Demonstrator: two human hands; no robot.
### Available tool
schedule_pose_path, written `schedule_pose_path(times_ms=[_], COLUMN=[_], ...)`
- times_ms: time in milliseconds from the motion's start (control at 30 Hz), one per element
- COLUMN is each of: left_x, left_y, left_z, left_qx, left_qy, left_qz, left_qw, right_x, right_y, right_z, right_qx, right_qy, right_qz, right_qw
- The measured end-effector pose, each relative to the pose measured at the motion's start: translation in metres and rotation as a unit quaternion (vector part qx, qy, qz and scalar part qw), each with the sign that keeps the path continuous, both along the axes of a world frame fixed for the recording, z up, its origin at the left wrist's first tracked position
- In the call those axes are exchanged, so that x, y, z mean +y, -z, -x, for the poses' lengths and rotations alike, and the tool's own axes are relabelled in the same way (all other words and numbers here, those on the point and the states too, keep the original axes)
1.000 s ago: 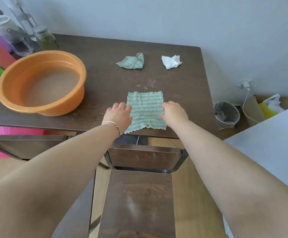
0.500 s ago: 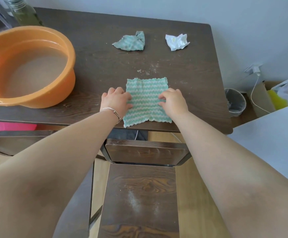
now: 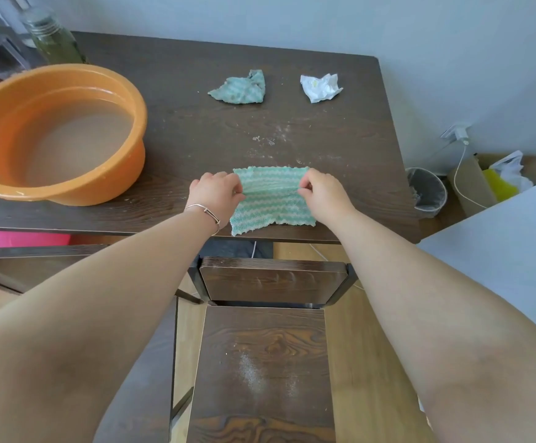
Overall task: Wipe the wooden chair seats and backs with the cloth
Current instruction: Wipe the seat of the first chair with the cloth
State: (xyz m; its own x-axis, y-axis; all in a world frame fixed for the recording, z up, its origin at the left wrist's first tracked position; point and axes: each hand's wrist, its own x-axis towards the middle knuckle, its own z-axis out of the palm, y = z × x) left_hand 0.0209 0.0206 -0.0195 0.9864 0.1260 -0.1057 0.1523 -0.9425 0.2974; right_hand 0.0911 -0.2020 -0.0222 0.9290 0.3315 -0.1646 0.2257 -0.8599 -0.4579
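Note:
A green and white striped cloth (image 3: 271,199) lies on the dark wooden table (image 3: 196,129) near its front edge. My left hand (image 3: 217,191) pinches the cloth's left edge and my right hand (image 3: 322,191) pinches its right edge. The cloth's far part looks folded or lifted between the two hands. Below the table stands a dark wooden chair: its back (image 3: 273,279) faces me and its seat (image 3: 263,372) carries a patch of pale dust.
An orange basin (image 3: 52,135) with cloudy water sits at the table's left. A crumpled green cloth (image 3: 239,89) and a crumpled white tissue (image 3: 321,87) lie at the back. Bottles (image 3: 52,39) stand far left. A small bin (image 3: 426,191) and boxes sit on the floor at right.
Both hands went from lying flat on the cloth's sides to pinching its edges, and the cloth's far part has been drawn up. The view has tilted slightly.

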Motion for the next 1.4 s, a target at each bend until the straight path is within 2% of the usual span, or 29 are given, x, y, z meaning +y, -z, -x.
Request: schedule_pose_path(times_ms=[367, 567, 767, 1033, 1400], left_x=[-0.011, -0.029, -0.051, -0.084, -0.12], left_y=[-0.057, -0.048, -0.019, 0.046, 0.181], left_z=[0.081, 0.147, 0.227, 0.333, 0.416], left_qx=[0.021, 0.063, 0.099, 0.182, 0.276], left_qy=[0.024, 0.045, 0.011, -0.059, -0.076], left_qz=[0.142, 0.151, 0.171, 0.175, 0.169], left_qw=[0.989, 0.986, 0.98, 0.966, 0.943], right_x=[-0.033, -0.062, -0.081, -0.109, -0.138], right_y=[-0.067, -0.058, -0.02, 0.068, 0.193], right_z=[0.094, 0.169, 0.246, 0.331, 0.41], right_qx=[0.035, 0.068, 0.12, 0.204, 0.281], right_qy=[0.042, 0.088, 0.094, 0.077, 0.097], right_qz=[-0.048, -0.057, -0.069, -0.077, -0.076], right_qw=[0.997, 0.992, 0.986, 0.973, 0.952])
